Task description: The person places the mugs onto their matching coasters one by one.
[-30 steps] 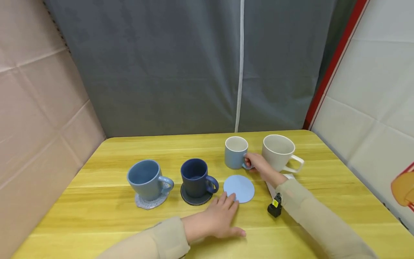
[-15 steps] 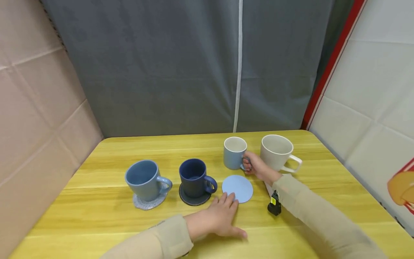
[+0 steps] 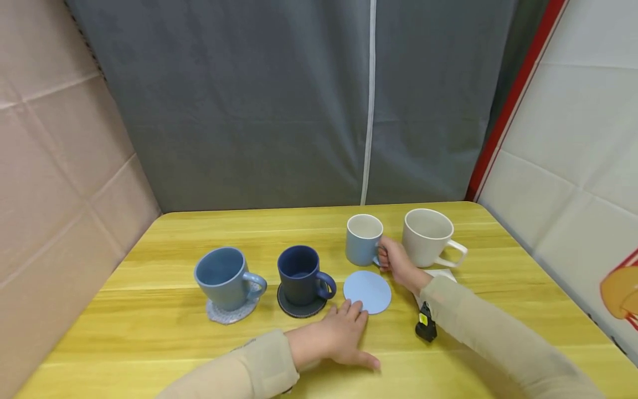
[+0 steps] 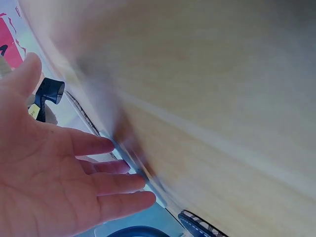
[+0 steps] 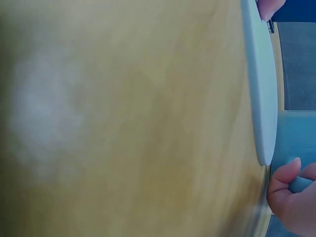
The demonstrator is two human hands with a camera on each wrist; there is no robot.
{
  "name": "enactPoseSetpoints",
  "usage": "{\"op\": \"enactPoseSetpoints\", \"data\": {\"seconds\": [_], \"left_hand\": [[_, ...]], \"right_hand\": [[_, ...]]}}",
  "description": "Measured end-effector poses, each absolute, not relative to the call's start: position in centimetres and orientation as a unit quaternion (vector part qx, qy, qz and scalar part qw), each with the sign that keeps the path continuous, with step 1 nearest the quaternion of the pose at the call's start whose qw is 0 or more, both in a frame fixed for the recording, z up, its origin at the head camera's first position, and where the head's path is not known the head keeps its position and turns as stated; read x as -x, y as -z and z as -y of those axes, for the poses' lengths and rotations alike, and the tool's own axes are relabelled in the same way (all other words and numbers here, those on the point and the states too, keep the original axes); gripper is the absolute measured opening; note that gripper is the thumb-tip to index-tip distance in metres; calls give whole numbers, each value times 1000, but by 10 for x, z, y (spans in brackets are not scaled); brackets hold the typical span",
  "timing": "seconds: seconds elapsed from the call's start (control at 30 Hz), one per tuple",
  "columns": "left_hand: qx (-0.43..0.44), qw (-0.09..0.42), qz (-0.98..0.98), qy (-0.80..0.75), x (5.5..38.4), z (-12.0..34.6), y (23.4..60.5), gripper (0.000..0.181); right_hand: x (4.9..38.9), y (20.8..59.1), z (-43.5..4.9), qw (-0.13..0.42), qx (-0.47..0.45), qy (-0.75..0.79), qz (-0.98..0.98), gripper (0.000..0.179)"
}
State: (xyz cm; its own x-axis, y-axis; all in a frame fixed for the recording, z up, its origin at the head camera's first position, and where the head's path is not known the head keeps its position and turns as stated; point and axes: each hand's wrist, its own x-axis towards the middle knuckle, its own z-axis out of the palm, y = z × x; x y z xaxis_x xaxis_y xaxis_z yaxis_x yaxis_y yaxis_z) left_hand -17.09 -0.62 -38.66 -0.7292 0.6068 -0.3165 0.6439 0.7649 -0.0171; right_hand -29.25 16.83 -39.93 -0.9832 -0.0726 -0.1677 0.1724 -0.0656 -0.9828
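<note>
My right hand (image 3: 397, 260) grips the handle of a small light blue mug (image 3: 361, 247) with a white inside, its fingers curled round the handle. This mug stands upright just behind a round pale blue coaster (image 3: 368, 291). With fingers spread and straight, my left hand (image 3: 340, 335) lies palm down, fingertips at the coaster's near edge. In the left wrist view the fingers (image 4: 123, 200) are extended and hold nothing. The right wrist view shows the coaster (image 5: 264, 94) edge-on, with the curled right hand (image 5: 296, 197) at the mug handle.
A navy mug (image 3: 297, 280) stands on a dark round coaster (image 3: 291, 307). Further left, a blue mug (image 3: 224, 285) sits on a lacy grey coaster (image 3: 224, 316). A large white mug (image 3: 423, 244) is at the right, by a white coaster (image 3: 442, 272) partly under my forearm. A grey curtain (image 3: 269, 111) hangs behind.
The small light blue mug has come slightly nearer to the pale blue coaster, with my right hand on its handle. My left hand stays in place.
</note>
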Motion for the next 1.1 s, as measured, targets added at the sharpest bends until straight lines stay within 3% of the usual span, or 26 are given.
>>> {"op": "enactPoseSetpoints", "data": {"seconds": [0.57,1.1], "left_hand": [[-336,130,-929,79,170,5,387,98],[-339,125,-930,69,170,8,385,94]], "right_hand": [[268,378,-166,81,-15,728,-680,34],[269,399,-175,74,-16,718,-692,28]]}}
